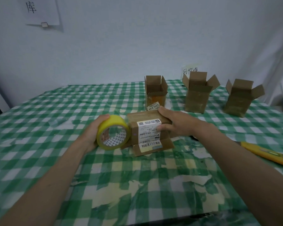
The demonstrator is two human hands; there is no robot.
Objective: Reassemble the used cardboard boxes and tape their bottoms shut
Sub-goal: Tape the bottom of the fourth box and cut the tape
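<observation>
Yellow tape roll (113,132) is gripped on edge by the left hand (95,132), fingers wrapped over its rim, roll touching the left side of the cardboard box (149,132). That box, labelled with a white shipping sticker (149,133), is lain on the green checked tablecloth (137,185) at centre, flaps loose toward the camera. It is pinned by the right hand (175,123), fingers over its top, thumb on the sticker. Three upright boxes are stood open-topped behind: (155,92), (198,93), (240,98). Yellow utility knife (266,154) is seen at right.
</observation>
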